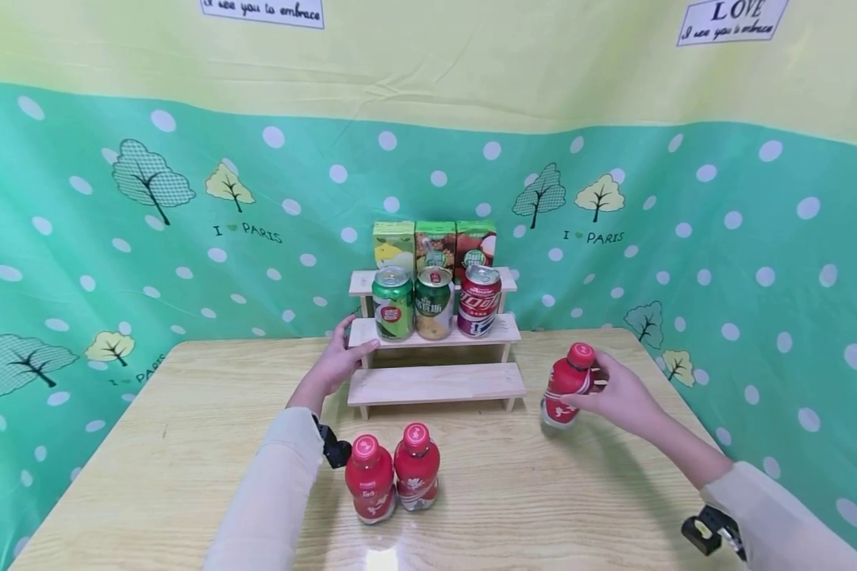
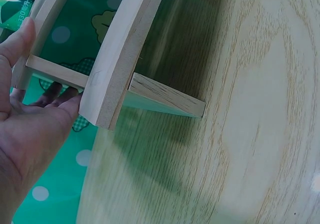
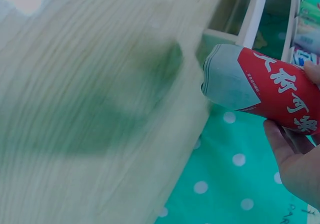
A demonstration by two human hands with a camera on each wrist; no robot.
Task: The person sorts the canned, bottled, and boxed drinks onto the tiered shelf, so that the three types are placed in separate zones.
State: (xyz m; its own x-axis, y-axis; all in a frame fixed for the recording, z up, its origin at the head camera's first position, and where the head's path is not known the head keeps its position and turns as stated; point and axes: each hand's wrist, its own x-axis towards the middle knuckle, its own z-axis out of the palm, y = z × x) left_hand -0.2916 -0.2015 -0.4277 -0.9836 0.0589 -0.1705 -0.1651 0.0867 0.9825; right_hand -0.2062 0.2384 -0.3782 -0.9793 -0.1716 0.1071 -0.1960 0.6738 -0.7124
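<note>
A small three-tier wooden display rack (image 1: 436, 384) stands at the back of the table. My left hand (image 1: 337, 361) grips the left end of its middle tier, thumb on the board; in the left wrist view the fingers (image 2: 55, 97) go behind a side strut. Off the rack's right side, my right hand (image 1: 617, 394) holds a red-labelled drink bottle (image 1: 568, 386) with a red cap, slightly tilted. In the right wrist view this bottle (image 3: 260, 87) is held off the table, its clear base exposed. Two matching bottles, one (image 1: 370, 480) and another (image 1: 417, 468), stand upright in front of the rack.
On the middle tier are a green can (image 1: 393, 305), a green-and-gold can (image 1: 434, 303) and a red can (image 1: 479, 301). Three juice cartons (image 1: 436, 244) line the top tier. A dotted green cloth (image 1: 271, 198) hangs behind the wooden table (image 1: 207, 444).
</note>
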